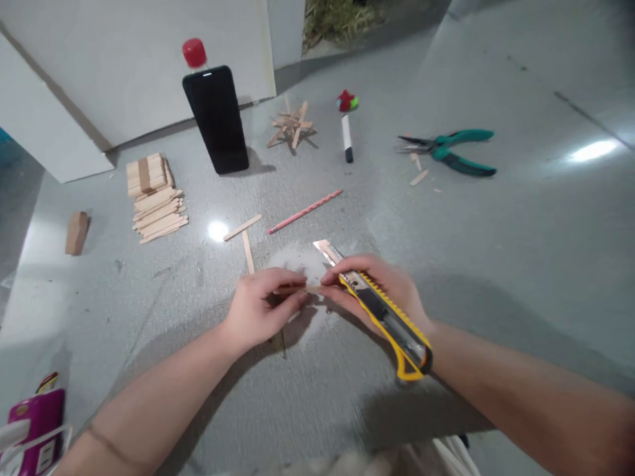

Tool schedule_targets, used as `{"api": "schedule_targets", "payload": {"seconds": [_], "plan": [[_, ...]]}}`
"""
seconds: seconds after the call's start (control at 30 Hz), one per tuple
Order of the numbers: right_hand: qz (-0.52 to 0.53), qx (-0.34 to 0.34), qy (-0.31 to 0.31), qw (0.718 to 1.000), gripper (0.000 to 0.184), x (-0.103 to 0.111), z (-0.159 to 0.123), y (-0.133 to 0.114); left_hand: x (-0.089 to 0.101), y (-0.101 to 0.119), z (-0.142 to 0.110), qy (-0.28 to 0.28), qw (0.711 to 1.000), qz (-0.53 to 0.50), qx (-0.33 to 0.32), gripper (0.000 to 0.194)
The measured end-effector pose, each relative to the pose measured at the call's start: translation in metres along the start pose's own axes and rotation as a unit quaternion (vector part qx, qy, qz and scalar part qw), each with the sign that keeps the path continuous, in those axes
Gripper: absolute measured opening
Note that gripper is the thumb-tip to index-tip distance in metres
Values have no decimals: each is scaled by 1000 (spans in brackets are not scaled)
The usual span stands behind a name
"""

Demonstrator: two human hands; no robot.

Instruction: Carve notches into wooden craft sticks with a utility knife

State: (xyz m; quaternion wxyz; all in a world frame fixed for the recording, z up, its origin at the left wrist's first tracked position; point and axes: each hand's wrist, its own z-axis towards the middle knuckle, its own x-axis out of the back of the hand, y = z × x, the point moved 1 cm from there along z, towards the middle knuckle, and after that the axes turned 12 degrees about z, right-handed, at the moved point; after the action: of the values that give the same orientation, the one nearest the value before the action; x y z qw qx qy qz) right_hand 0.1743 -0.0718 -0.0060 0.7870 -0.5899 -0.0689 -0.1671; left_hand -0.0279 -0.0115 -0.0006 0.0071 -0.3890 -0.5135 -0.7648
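Note:
Between the fingertips of my left hand (268, 301) is a wooden craft stick (312, 289), held level above the grey surface. My right hand (384, 291) pinches the stick's other end with thumb and finger. A yellow and black utility knife (387, 317) also rests in my right hand, its blade out and pointing up to the left. Just beyond my left hand lie two loose craft sticks, one slanted (243, 227) and one nearly upright in view (249, 251). A pink pencil (305, 211) lies farther off.
Stacked craft sticks (159, 215) lie at left near a brown piece (77, 233). A phone (218, 122) leans on a red-capped bottle (194, 53). Behind are a stick pile (292, 125), a white pen-like item (346, 139) and green-handled pliers (461, 152). A purple power strip (37, 423) sits lower left.

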Motion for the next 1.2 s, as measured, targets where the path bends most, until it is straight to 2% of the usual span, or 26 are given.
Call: {"api": "schedule_targets", "payload": {"seconds": [0.1,0.3,0.43,0.63,0.8,1.07,1.2], "plan": [[0,3,-12,1000,16,0,0,-1,-2,-1,-1,-29,999,-29,26,12],[3,20,-3,1000,18,2,0,1,-6,-4,-2,-36,995,-70,68,21],[7,31,6,999,16,2,-1,1,-6,-4,-3,-66,992,-78,67,23],[-9,33,10,999,15,1,-1,-1,-4,-5,-4,-76,992,-68,77,23],[-9,54,31,998,16,2,0,1,-4,-4,-3,-94,993,-49,49,30],[0,32,20,999,14,2,2,0,-1,-4,-4,-67,997,-5,38,11],[4,17,17,1000,14,2,3,-1,-2,-4,-4,-64,997,-7,49,13]]}}
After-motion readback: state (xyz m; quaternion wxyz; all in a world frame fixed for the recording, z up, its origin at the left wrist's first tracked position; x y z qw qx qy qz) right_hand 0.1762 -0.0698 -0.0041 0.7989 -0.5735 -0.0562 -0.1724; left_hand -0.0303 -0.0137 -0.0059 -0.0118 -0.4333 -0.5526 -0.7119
